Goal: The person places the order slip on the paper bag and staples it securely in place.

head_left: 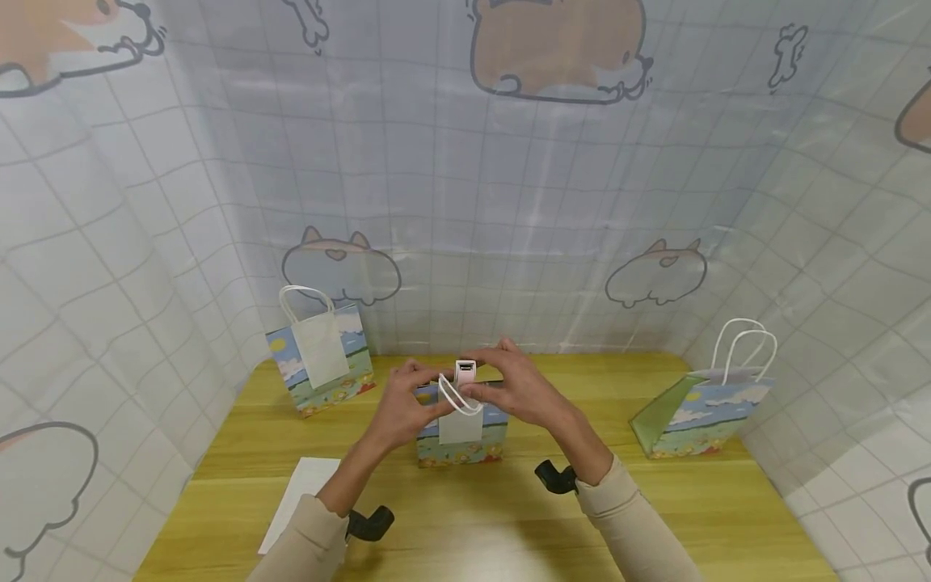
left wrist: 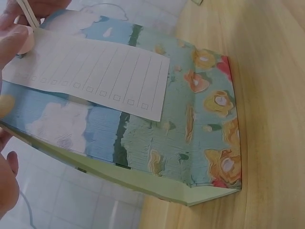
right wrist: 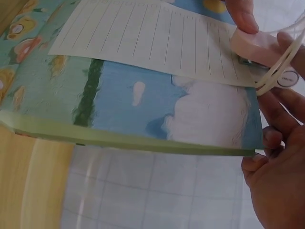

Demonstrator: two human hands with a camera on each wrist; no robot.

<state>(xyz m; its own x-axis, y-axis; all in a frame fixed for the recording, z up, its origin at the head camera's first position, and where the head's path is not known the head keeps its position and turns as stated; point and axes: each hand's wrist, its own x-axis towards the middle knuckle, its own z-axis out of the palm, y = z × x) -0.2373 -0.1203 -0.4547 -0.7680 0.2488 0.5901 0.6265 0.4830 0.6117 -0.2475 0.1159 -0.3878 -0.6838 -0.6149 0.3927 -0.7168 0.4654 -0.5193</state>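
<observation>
A picture-printed gift bag (head_left: 429, 449) stands at the middle of the table, with a lined paper sheet (left wrist: 105, 76) over its front. At its top edge is a small pink-and-white stapler (right wrist: 255, 46), its dark-slotted end facing up in the head view. My left hand (head_left: 402, 404) comes in from the left, thumb and finger pinching the stapler beside the white rope handle (head_left: 452, 398). From the other side my right hand (head_left: 520, 386) grips it between thumb and index finger. Other fingers stay partly hidden behind the bag.
Back left, a matching bag (head_left: 356, 343) carries a white sheet (head_left: 320, 352) on its front. Another bag (head_left: 709, 416) with upright handles stands at the right. White paper (head_left: 294, 497) lies beside my left forearm. A patterned curtain (head_left: 465, 202) closes off the table's back.
</observation>
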